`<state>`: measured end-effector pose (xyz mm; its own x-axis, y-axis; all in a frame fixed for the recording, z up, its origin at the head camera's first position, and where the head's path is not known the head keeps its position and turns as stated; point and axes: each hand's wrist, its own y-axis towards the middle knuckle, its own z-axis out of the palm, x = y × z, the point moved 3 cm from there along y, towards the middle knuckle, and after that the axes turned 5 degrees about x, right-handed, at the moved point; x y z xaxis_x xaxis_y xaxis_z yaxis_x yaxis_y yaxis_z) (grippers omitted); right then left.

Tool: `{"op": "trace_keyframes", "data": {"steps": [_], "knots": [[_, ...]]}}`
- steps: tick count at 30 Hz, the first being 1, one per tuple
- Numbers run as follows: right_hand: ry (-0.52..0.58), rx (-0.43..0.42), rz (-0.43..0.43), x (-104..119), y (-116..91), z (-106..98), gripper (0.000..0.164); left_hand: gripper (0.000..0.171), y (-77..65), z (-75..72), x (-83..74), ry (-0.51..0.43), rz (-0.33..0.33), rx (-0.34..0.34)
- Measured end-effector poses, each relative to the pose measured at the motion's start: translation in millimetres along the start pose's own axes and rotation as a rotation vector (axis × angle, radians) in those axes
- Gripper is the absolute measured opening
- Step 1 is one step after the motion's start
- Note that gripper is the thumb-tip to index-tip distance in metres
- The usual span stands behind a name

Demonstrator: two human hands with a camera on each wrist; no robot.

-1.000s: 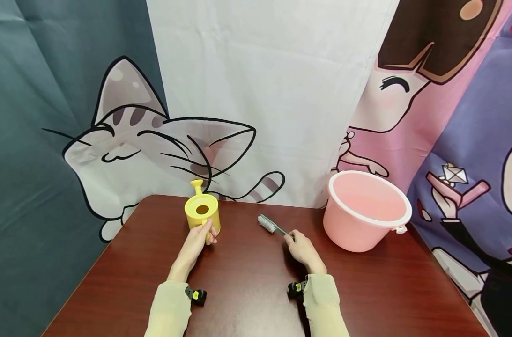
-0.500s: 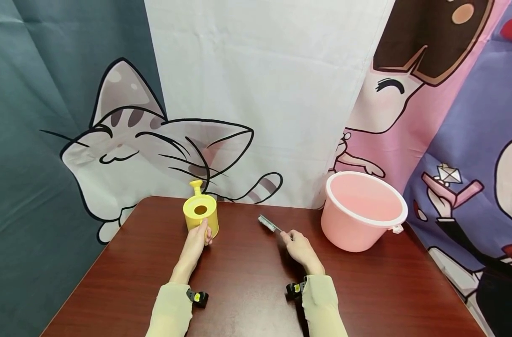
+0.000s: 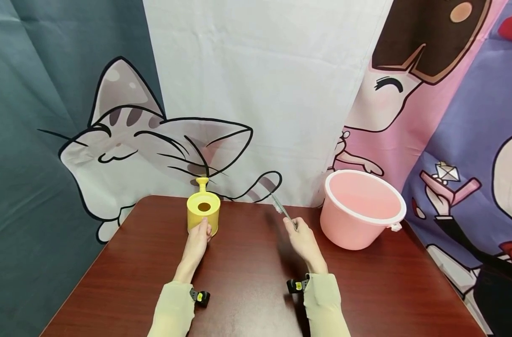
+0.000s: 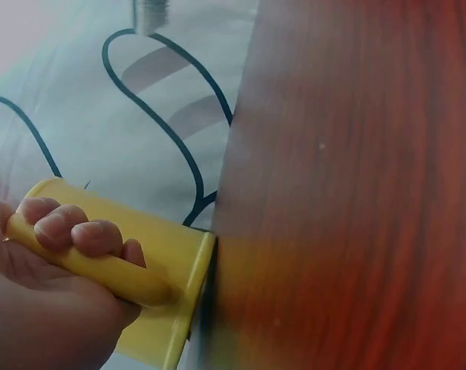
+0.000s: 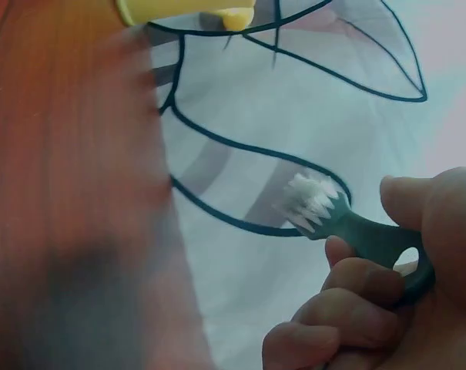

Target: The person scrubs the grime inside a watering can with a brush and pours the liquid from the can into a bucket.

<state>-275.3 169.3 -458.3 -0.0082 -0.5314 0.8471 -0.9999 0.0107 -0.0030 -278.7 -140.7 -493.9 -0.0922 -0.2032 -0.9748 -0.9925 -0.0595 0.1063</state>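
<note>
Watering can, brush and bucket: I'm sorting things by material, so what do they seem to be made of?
Watering can: probably plastic, smooth, soft sheen, even yellow.
Brush: likely plastic, its dark green handle smooth and evenly coloured; the pale, tufted bristles could be synthetic.
Bucket: apparently plastic, satin, judging by its smooth, even pink wall.

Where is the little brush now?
In the head view, the brush is just right of centre, held in the right hand, between the yellow watering can and the pink bucket.
</note>
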Motion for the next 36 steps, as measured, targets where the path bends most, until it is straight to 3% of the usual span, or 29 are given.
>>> {"op": "trace_keyframes", "data": {"steps": [7,16,26,36], "knots": [[-0.006,-0.063,-0.054,19,-6,-7,0.044,0.058,-1.7,3.5,-6.6,0.156,0.029,-0.023],[-0.069,-0.089,-0.167,41,-16,-13,0.028,0.054,-5.4,9.3,-11.6,0.203,0.067,-0.003],[-0.151,-0.041,-0.256,48,-19,-7,0.009,0.052,-7.7,22.4,-15.9,0.255,0.128,0.042],[-0.235,0.021,-0.380,57,-22,-1,0.008,0.050,-7.7,36.4,-19.9,0.336,0.122,0.101]]}}
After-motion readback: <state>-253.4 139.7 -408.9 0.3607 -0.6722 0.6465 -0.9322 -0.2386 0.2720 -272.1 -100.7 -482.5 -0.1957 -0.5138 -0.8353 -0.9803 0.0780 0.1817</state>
